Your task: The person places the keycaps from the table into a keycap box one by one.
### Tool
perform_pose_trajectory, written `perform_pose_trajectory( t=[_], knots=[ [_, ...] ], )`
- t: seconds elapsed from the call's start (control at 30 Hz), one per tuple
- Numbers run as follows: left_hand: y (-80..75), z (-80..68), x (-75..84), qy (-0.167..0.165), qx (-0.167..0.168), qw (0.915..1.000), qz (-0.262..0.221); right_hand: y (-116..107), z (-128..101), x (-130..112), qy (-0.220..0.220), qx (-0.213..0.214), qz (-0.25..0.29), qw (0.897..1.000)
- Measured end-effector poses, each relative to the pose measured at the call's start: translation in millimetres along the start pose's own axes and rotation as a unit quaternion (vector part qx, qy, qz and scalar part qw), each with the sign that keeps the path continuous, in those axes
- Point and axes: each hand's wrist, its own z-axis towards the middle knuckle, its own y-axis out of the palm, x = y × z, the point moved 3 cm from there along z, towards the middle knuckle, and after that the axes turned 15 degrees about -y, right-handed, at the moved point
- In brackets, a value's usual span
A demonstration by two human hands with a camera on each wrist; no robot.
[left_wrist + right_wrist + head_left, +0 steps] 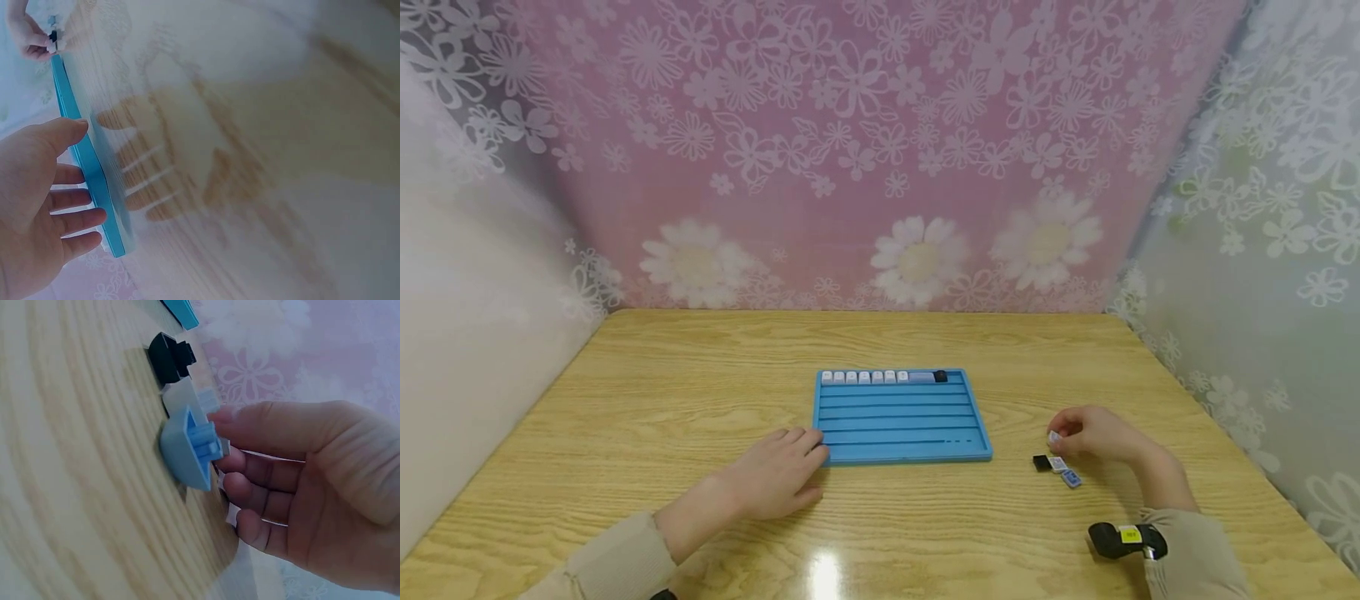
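Note:
Between thumb and fingers my right hand (1101, 433) pinches a small white keycap (1054, 436), just above the loose keycaps. Those are a black keycap (1041, 463), a white keycap (1057, 464) and a blue keycap (1071, 478), lying close together on the table. In the right wrist view the blue keycap (181, 453) has its hollow side and stem showing, partly overlapping the fingers. My left hand (778, 475) rests at the left edge of a blue ridged tray (895, 412), its fingers extended and touching the rim.
Along the tray's top row stand several white keycaps (864, 377), then a longer pale blue keycap (921, 377) and a black keycap (941, 377). The wooden table (700, 375) is bounded by a pink flowered curtain (850, 167) behind it.

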Motion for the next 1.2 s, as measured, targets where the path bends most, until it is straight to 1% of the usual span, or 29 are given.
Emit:
perform_pose_trajectory(
  t=[0.13,0.23,0.47,0.6,0.87,1.03,1.1,1.2],
  knots=[
    [0.8,0.2,0.1,-0.001,0.0,1.0,-0.005,-2,0,-1,0.002,0.021,-0.014,1.0],
    [0.5,0.6,0.0,-0.002,-0.002,0.9999,-0.01,-5,2,-1,-0.004,0.033,-0.022,0.999],
    [2.5,1.5,-2.1,-0.011,-0.007,0.9999,-0.011,-11,8,-5,-0.007,0.052,0.004,0.999],
    [4.4,2.2,-2.7,-0.008,-0.007,0.9999,-0.006,-9,11,-7,-0.014,0.051,0.009,0.999],
    [3.1,1.9,-1.6,-0.003,-0.002,1.0,0.002,-5,20,-13,-0.029,0.063,0.047,0.997],
    [1.1,1.5,-1.2,-0.005,-0.006,1.0,0.0,-3,26,-20,-0.042,0.069,0.045,0.996],
    [0.6,1.4,-0.9,-0.006,-0.009,0.9999,-0.001,-2,28,-23,-0.041,0.072,0.045,0.996],
    [0.2,1.1,-0.4,-0.006,-0.013,0.9999,-0.005,0,31,-25,-0.044,0.075,0.056,0.995]
  ],
)
